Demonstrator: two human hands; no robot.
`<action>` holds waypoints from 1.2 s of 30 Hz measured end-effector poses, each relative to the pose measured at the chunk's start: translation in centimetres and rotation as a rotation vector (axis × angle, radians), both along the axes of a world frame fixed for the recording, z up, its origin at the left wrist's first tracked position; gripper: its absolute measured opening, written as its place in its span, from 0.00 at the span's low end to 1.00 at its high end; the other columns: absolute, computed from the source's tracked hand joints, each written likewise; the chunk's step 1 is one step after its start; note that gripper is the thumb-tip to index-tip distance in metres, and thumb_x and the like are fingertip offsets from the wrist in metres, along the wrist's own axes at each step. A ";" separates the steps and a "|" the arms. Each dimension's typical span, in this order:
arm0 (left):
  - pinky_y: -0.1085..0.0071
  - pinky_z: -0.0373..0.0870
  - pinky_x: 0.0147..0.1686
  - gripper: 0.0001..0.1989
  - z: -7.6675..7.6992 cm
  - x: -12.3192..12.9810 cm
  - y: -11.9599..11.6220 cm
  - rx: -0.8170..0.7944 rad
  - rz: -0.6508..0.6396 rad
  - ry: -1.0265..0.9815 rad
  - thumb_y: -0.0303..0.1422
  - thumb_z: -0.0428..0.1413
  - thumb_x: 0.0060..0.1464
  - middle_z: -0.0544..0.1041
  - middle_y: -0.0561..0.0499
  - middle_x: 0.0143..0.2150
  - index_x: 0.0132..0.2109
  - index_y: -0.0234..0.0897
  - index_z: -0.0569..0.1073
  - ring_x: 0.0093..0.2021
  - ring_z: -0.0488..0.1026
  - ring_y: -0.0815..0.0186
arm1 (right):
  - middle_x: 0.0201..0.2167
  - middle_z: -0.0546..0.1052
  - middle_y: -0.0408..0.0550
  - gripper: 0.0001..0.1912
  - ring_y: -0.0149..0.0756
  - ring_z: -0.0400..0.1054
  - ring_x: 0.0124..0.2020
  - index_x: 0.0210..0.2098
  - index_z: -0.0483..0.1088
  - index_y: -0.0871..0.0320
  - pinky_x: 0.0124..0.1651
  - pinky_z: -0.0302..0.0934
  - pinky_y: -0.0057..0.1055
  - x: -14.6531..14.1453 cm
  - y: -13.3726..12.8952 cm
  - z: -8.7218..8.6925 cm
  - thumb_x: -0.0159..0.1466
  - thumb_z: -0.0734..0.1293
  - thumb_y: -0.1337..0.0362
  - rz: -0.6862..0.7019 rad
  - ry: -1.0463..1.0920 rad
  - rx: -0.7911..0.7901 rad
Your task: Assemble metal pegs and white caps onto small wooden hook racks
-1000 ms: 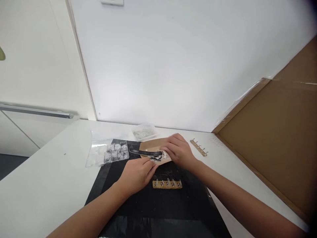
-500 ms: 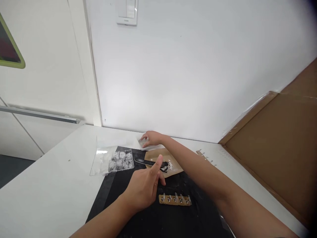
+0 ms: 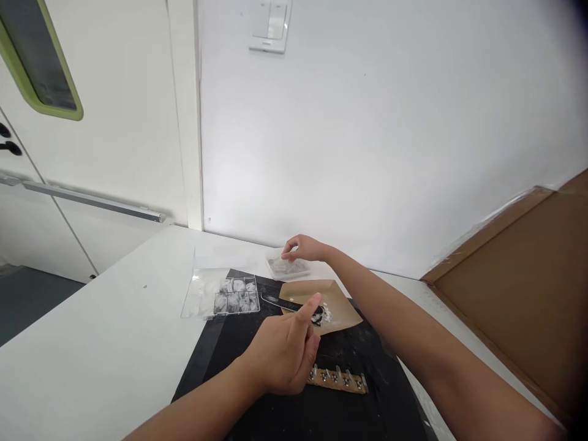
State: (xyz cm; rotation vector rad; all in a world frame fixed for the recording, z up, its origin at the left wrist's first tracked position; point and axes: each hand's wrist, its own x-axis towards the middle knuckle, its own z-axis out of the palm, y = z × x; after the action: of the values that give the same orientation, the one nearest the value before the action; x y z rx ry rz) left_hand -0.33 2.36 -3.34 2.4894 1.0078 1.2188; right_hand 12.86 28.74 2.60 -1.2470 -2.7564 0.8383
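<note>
My right hand is over a small white tray near the wall, its thumb and fingertips pinched together; anything between them is too small to make out. My left hand is over the black mat, index finger pointing up and the other fingers curled; what it may hold is hidden. Just beyond it lies a brown paper sheet with white bits and a dark file. A wooden strip with several upright clear pieces sits right of my left hand, partly covered by it.
A clear compartment box with its lid open stands at the mat's far left corner. Behind the white table rises a white wall with a switch. Brown cardboard stands along the right side.
My right hand has risen off the tray, its fingers closing from apart to a pinch. My left hand now covers the strip's left end. The camera view has shifted left.
</note>
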 end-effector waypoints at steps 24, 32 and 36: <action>0.59 0.74 0.45 0.25 0.0 -0.8 0.9 -0.005 0.104 -0.086 0.29 0.48 0.69 0.76 0.46 0.43 0.69 0.35 0.53 0.45 0.76 0.57 | 0.57 0.76 0.54 0.18 0.44 0.75 0.53 0.59 0.72 0.59 0.54 0.74 0.46 -0.1 -0.6 -0.8 0.74 0.70 0.57 -0.186 0.172 -0.247; 0.57 0.73 0.50 0.21 0.7 -1.7 1.6 0.037 0.294 -0.148 0.26 0.51 0.66 0.76 0.44 0.44 0.64 0.35 0.62 0.48 0.73 0.55 | 0.52 0.79 0.53 0.15 0.41 0.78 0.48 0.55 0.74 0.61 0.49 0.76 0.42 0.0 -2.5 0.7 0.73 0.71 0.58 -0.251 0.326 -0.276; 0.55 0.70 0.55 0.15 1.4 -2.5 2.3 0.068 0.402 -0.194 0.27 0.53 0.66 0.77 0.45 0.45 0.59 0.36 0.69 0.50 0.71 0.55 | 0.44 0.85 0.57 0.17 0.43 0.82 0.45 0.49 0.76 0.61 0.38 0.74 0.27 -0.1 -5.8 2.4 0.65 0.78 0.60 -0.237 0.502 -0.300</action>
State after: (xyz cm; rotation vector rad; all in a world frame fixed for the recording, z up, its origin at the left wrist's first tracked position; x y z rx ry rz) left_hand -2.83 4.67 -1.95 2.2237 1.4794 1.5931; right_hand 12.80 22.98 5.05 -1.1631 -2.1042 1.3520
